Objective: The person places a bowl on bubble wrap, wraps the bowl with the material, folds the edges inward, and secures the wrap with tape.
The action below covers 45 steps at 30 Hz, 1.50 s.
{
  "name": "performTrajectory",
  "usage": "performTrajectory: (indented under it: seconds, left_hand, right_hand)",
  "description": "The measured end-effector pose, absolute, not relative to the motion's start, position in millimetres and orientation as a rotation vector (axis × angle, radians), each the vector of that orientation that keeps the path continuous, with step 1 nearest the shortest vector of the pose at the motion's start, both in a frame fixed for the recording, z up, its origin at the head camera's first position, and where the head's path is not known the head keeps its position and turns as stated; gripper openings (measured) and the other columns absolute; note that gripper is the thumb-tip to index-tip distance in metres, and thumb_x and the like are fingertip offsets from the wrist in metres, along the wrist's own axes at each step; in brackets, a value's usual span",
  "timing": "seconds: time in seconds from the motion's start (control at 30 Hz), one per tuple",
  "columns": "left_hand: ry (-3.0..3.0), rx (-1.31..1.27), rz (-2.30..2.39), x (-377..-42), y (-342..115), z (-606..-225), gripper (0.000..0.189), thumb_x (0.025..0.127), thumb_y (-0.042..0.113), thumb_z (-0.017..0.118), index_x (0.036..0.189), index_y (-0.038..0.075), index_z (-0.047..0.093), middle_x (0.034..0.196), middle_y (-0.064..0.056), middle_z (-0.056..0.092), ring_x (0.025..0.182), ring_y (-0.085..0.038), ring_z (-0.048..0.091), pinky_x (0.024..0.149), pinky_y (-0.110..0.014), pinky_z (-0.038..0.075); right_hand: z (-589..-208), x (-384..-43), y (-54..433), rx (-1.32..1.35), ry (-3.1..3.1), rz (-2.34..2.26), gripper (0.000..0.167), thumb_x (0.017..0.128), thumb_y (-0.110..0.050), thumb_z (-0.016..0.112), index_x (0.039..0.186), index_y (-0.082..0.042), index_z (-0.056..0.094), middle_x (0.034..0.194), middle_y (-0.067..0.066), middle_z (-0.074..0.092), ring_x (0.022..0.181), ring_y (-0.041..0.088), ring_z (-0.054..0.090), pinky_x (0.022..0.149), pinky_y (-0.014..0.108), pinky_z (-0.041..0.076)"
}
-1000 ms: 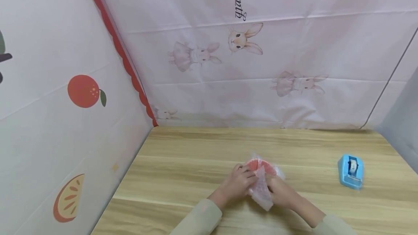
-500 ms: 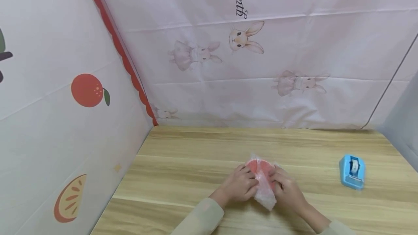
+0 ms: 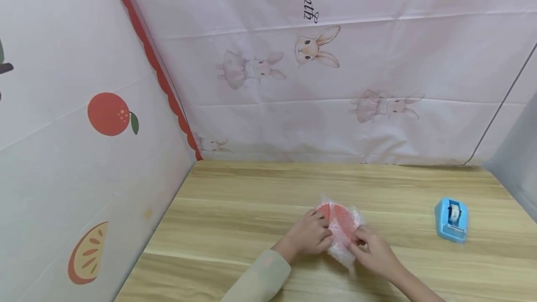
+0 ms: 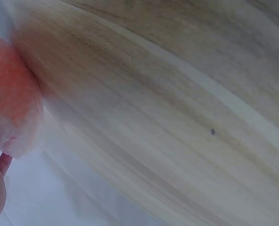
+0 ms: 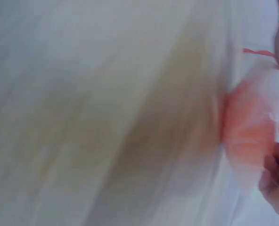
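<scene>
A round coral-red object (image 3: 341, 218) lies on the wooden table, wrapped in clear bubble wrap (image 3: 343, 256); its exact kind is hidden by the wrap. My left hand (image 3: 308, 234) holds the bundle from the left, its fingers curled over the edge. On the other side my right hand (image 3: 375, 250) pinches the wrap's edge between thumb and fingers. In the left wrist view the wrapped red bundle (image 4: 12, 89) shows at the left edge. The right wrist view is blurred, with the bundle (image 5: 249, 125) near the curled fingers.
A blue tape dispenser (image 3: 451, 220) with a roll of tape stands on the table (image 3: 251, 195) to the right. Fabric with rabbit prints hangs behind the table, and a fruit-printed sheet is on the left.
My right hand has moved from over the wrap's middle to the bundle's right edge, and the wrap there is now spread outward. The left hand has stayed nearly still on the bundle.
</scene>
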<state>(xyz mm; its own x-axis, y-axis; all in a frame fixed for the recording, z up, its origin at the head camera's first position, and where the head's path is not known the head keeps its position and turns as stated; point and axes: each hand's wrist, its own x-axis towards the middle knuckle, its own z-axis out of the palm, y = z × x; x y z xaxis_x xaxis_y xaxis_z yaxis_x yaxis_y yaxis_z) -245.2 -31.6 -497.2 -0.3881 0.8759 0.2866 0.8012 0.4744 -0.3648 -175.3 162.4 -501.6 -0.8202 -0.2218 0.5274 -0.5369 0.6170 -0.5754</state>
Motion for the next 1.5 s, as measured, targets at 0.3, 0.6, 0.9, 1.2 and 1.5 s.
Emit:
performTrajectory:
  seconds: [0.3, 0.6, 0.9, 1.2, 1.5]
  left_hand:
    - [-2.323, -1.401, 0.251, -246.9, -30.4, -498.4, 0.025, 0.088, 0.031, 0.046, 0.079, 0.029, 0.069, 0.082, 0.014, 0.061, 0.088, -0.006, 0.057, 0.087, -0.024, 0.039]
    - [-2.338, -1.435, 0.235, -249.8, -32.0, -501.4, 0.026, 0.088, 0.028, 0.045, 0.091, 0.029, 0.071, 0.095, 0.015, 0.066, 0.098, -0.005, 0.058, 0.092, -0.025, 0.039]
    - [-2.408, -1.454, 0.268, -250.4, -28.2, -498.4, 0.030, 0.090, 0.026, 0.043, 0.102, 0.028, 0.070, 0.107, 0.014, 0.066, 0.109, -0.005, 0.056, 0.100, -0.027, 0.037]
    - [-2.439, -1.442, 0.288, -253.7, -20.4, -496.2, 0.033, 0.090, 0.025, 0.039, 0.097, 0.033, 0.071, 0.101, 0.019, 0.067, 0.104, -0.004, 0.057, 0.095, -0.025, 0.038]
    - [-2.507, -1.399, 0.272, -253.5, -22.1, -495.7, 0.034, 0.090, 0.025, 0.038, 0.096, 0.033, 0.071, 0.099, 0.019, 0.067, 0.101, -0.004, 0.057, 0.092, -0.026, 0.037]
  right_hand:
    - [-499.2, -179.7, 178.4, 0.864, -2.433, 1.231, 0.026, 0.073, 0.002, 0.068, 0.062, -0.017, 0.053, 0.075, -0.005, 0.051, 0.075, -0.007, 0.043, 0.054, 0.018, 0.041]
    - [-502.5, -179.6, 191.0, 0.912, -2.497, 1.359, 0.026, 0.078, 0.005, 0.062, 0.063, -0.010, 0.048, 0.074, -0.003, 0.048, 0.072, -0.007, 0.043, 0.056, 0.018, 0.044]
    - [-509.5, -177.6, 199.8, 0.766, -2.618, 1.463, 0.026, 0.082, -0.001, 0.062, 0.061, -0.005, 0.047, 0.075, -0.008, 0.048, 0.069, -0.007, 0.042, 0.056, 0.017, 0.042]
    - [-503.7, -175.0, 200.2, 0.460, -2.765, 1.693, 0.020, 0.086, -0.009, 0.059, 0.070, 0.003, 0.055, 0.067, -0.011, 0.045, 0.058, -0.003, 0.040, 0.050, 0.017, 0.037]
    - [-495.9, -170.3, 200.8, 0.170, -2.799, 1.699, 0.018, 0.089, -0.013, 0.056, 0.087, 0.004, 0.061, 0.076, 0.004, 0.060, 0.065, 0.004, 0.051, 0.056, 0.020, 0.045]
